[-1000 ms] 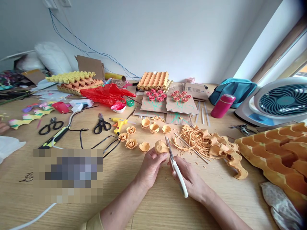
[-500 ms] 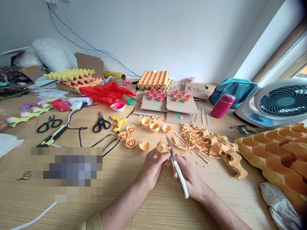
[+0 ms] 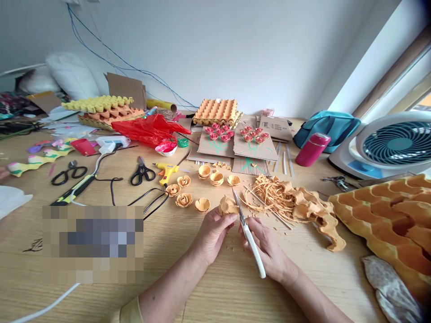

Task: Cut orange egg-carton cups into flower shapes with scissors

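Observation:
My left hand (image 3: pixel 211 235) pinches an orange egg-carton cup (image 3: pixel 227 205) above the table, its cut edge turned toward the scissors. White-handled scissors (image 3: pixel 251 242) are in my right hand (image 3: pixel 269 249), their blades slightly apart against the right side of the cup. Beyond my hands lie several orange carton flowers (image 3: pixel 184 200) and a petalled cup (image 3: pixel 202 205). Stacked cups (image 3: pixel 217 179) sit a little farther back. To the right is a heap of carton trimmings (image 3: pixel 266 195), with small scraps scattered on the wood under my hands.
A yellow glue gun (image 3: pixel 165 172) and black scissors (image 3: pixel 142 172) lie left of the flowers. Cardboard panels with red flowers (image 3: pixel 256 143) stand behind. At the right are a large egg tray (image 3: pixel 380 206), a pink bottle (image 3: pixel 313 149) and a fan (image 3: pixel 387 143). Part of the left table is pixelated.
The scissor blades have shifted slightly left at the cup's edge, and my right hand has moved a little with them. My left hand stays nearly in place with the cup.

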Action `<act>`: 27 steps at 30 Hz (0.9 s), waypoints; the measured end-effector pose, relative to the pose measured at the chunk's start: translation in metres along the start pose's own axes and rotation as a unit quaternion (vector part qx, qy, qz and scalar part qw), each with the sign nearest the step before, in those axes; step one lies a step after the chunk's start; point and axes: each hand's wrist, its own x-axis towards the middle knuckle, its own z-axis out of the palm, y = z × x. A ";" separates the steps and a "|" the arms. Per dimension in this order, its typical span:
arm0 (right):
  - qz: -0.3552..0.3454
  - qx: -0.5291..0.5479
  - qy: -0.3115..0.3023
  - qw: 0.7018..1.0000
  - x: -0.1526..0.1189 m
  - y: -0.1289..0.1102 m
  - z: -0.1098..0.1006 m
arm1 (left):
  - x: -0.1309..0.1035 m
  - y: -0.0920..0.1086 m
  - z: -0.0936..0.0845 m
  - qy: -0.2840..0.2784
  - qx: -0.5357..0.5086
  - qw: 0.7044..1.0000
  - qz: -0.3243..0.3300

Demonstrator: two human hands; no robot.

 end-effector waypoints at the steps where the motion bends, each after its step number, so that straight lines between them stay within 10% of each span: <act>1: 0.000 0.001 0.000 1.000 0.000 0.000 0.000 | 0.000 -0.001 -0.001 0.008 0.002 1.000 -0.001; 27: 0.018 0.007 0.028 0.999 -0.004 0.005 0.002 | 0.006 0.001 -0.015 0.039 0.008 0.998 0.045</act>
